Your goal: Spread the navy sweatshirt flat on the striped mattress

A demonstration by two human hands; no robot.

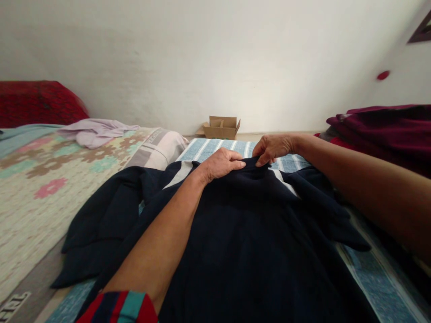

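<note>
A dark navy jacket (249, 242) with pale shoulder stripes lies spread out, its sleeves out to both sides and its collar at the far end. My left hand (222, 164) is closed on the left part of the collar, thumb on top. On the collar's right part, my right hand (267, 149) pinches the cloth between thumb and fingers. The two hands are a short gap apart. The fingertips under the cloth are partly hidden. Beneath the jacket is a blue and white striped cloth (215, 146).
An open cardboard box (220, 128) stands by the wall beyond the collar. To the left is a flower-patterned bedspread (43, 211) with a pale lilac cloth (96, 131) on it. A red patterned item (37, 104) is farther back. Maroon folded fabric (387, 130) lies at the right.
</note>
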